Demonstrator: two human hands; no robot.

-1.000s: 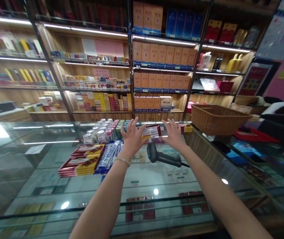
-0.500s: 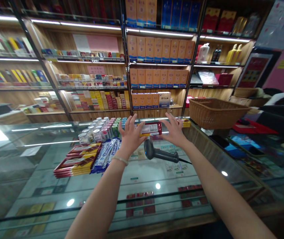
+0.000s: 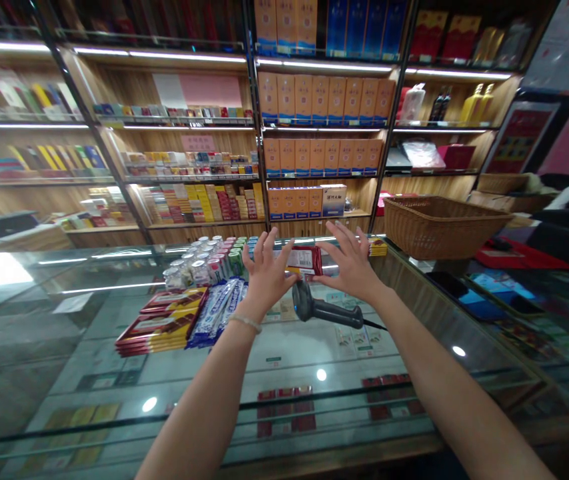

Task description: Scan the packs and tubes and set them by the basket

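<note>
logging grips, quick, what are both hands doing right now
Left hand: fingers spread, holding the left end of the red pack.
Right hand: fingers spread, holding its right end.

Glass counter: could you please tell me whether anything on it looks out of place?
Only the barcode scanner, lying on its side beside the goods; the stacked red packs and small bottles look orderly.

We have a single view, worn on the head. It looks forward and a little down over the glass counter toward the wall shelves. Both forearms rise from the bottom edge, so the left hand, the right hand and the red pack between them sit near, mid-frame.
</note>
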